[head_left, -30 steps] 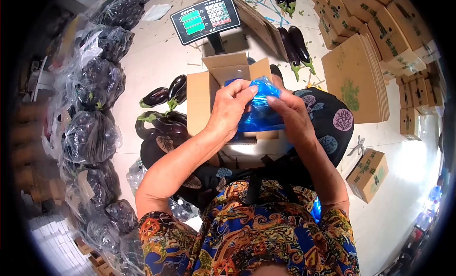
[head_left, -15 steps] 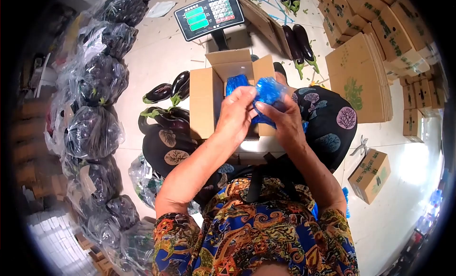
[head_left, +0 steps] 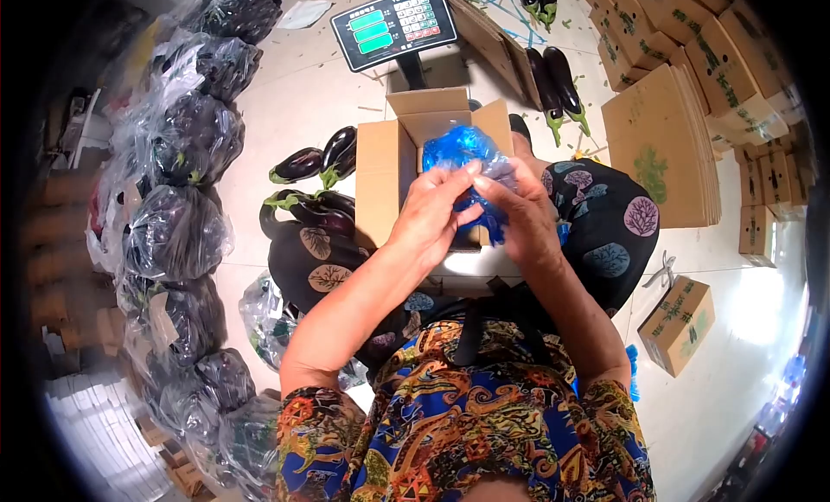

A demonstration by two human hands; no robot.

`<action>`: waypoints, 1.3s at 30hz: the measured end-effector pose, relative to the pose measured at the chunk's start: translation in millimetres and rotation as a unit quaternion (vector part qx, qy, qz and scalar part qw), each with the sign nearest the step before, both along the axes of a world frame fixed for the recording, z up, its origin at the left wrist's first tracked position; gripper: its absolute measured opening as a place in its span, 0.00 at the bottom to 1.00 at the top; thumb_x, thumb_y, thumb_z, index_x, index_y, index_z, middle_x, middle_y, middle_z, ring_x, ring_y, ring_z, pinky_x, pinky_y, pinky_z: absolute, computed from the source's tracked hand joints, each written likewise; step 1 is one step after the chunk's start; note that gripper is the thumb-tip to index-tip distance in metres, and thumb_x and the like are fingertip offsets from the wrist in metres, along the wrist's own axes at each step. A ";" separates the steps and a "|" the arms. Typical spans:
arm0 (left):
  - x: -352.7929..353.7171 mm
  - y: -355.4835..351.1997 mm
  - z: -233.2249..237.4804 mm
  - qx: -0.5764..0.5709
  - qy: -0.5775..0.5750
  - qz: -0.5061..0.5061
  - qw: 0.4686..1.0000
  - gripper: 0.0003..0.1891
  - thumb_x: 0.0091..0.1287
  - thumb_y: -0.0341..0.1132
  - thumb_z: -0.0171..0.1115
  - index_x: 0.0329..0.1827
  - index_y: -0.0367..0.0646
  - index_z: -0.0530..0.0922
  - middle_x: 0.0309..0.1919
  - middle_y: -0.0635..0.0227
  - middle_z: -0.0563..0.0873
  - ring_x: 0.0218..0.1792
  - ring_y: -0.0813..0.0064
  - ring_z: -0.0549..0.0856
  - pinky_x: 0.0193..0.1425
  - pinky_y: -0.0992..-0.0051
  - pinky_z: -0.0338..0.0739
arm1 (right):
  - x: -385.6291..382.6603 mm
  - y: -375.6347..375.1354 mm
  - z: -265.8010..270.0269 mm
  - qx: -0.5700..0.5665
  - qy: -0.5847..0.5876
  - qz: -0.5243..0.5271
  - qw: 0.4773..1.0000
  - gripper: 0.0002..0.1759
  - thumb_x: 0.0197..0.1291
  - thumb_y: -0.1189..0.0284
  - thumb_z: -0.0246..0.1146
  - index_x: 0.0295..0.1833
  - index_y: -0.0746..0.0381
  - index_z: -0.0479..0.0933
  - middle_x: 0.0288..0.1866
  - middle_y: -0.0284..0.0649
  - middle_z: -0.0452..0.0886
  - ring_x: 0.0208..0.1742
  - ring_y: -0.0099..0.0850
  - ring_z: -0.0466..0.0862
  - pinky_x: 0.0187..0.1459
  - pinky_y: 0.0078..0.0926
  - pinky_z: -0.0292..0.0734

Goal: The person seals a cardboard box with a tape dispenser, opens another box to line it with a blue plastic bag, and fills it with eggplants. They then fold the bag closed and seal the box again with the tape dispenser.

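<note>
Both hands pinch a crumpled blue plastic bag [head_left: 465, 143] above an open cardboard box [head_left: 380, 178]. My left hand [head_left: 435, 206] has its thumb and fingers closed on the bag's near side. Opposite it, my right hand [head_left: 526, 215] grips the bag with the thumb on top, and a blue end hangs down between the hands. The bag hides most of the box's inside. Left of the box lie several dark eggplants [head_left: 324, 210] with green stems. Behind the box stands a digital scale display [head_left: 395, 28] with green screens.
Plastic-wrapped bundles of eggplants [head_left: 177, 234] line the left side. Flattened cartons [head_left: 653, 147] lean at right before stacked boxes [head_left: 735, 57]. More eggplants [head_left: 553, 87] lie on the floor ahead. Scissors [head_left: 661, 270] and a small carton [head_left: 679, 322] are at lower right.
The blue bag has spread out wider and bulges away from me over the box. Both hands keep their hold and have come closer together. The whole view has shifted slightly.
</note>
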State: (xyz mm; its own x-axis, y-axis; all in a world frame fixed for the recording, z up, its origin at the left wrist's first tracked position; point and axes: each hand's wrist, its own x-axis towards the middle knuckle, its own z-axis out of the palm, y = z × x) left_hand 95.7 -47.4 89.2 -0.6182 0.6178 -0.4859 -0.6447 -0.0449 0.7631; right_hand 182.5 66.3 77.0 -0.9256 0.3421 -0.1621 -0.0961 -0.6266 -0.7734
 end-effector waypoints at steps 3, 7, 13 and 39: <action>-11.5 2.4 -1.0 0.050 -0.008 0.077 0.996 0.12 0.73 0.38 0.57 0.57 0.51 0.75 0.45 0.75 0.83 0.47 0.78 0.81 0.52 0.70 0.77 | 2.1 1.1 -4.3 -0.019 -0.003 -0.013 1.000 0.06 0.65 0.73 0.64 0.45 0.60 0.76 0.43 0.33 0.82 0.46 0.19 0.80 0.50 0.19 0.74; -23.6 -10.7 -0.9 0.093 -0.046 0.115 0.988 0.10 0.74 0.31 0.50 0.54 0.43 0.75 0.46 0.65 0.82 0.44 0.71 0.82 0.52 0.58 0.80 | 8.3 31.4 3.5 -0.114 0.007 -0.004 0.993 0.05 0.68 0.73 0.58 0.46 0.61 0.75 0.44 0.34 0.80 0.45 0.22 0.80 0.51 0.20 0.74; -65.5 -47.3 11.3 0.124 -0.090 0.281 0.947 0.12 0.76 0.36 0.48 0.53 0.39 0.75 0.45 0.58 0.83 0.46 0.63 0.83 0.53 0.60 0.82 | -2.1 74.0 -11.2 -0.190 -0.016 -0.158 0.969 0.12 0.73 0.68 0.52 0.53 0.65 0.73 0.48 0.42 0.80 0.50 0.36 0.82 0.55 0.37 0.78; -233.3 -115.0 -58.6 -0.142 0.301 0.104 0.937 0.10 0.72 0.41 0.58 0.36 0.45 0.79 0.24 0.80 0.71 0.26 0.86 0.69 0.30 0.82 0.67 | -32.5 234.0 -18.0 0.566 -0.227 -0.154 0.777 0.14 0.71 0.61 0.55 0.39 0.60 0.74 0.28 0.30 0.77 0.30 0.20 0.74 0.36 0.20 0.70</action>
State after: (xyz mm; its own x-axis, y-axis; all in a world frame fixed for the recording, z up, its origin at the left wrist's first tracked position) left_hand -137.7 -162.4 30.5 -0.9258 0.3521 -0.1374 -0.0939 0.1378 0.9860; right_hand 149.9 300.2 59.0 -0.7068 0.6974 0.1189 0.3368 0.4795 -0.8103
